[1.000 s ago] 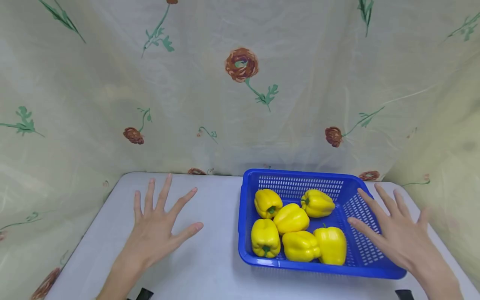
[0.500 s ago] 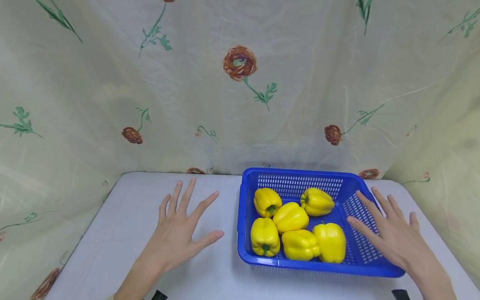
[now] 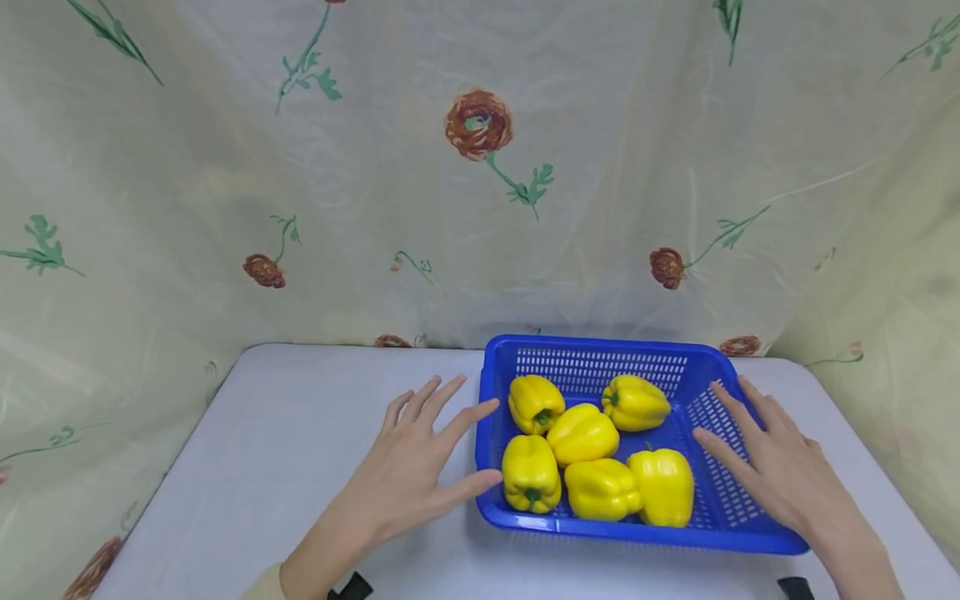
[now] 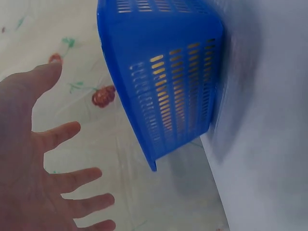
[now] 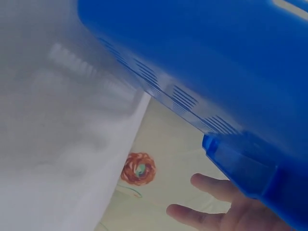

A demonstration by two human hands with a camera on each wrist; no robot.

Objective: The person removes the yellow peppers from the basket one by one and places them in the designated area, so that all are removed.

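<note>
A blue plastic basket with slotted walls stands on the white table, with several yellow bell peppers lying inside. My left hand is at the basket's left side, fingers spread and holding nothing. In the left wrist view, a gap shows between that hand and the basket wall. Over the basket's right end is my right hand, its fingers extended. The right wrist view has part of this hand hidden behind the basket rim; whether it touches the rim I cannot tell.
The white table extends to the left of the basket. A pale curtain with printed flowers hangs behind the table and along both sides, close to the basket's back edge.
My left hand has moved right across the table to the basket's left side. My right hand has shifted slightly left. Basket and peppers have stayed in place.
</note>
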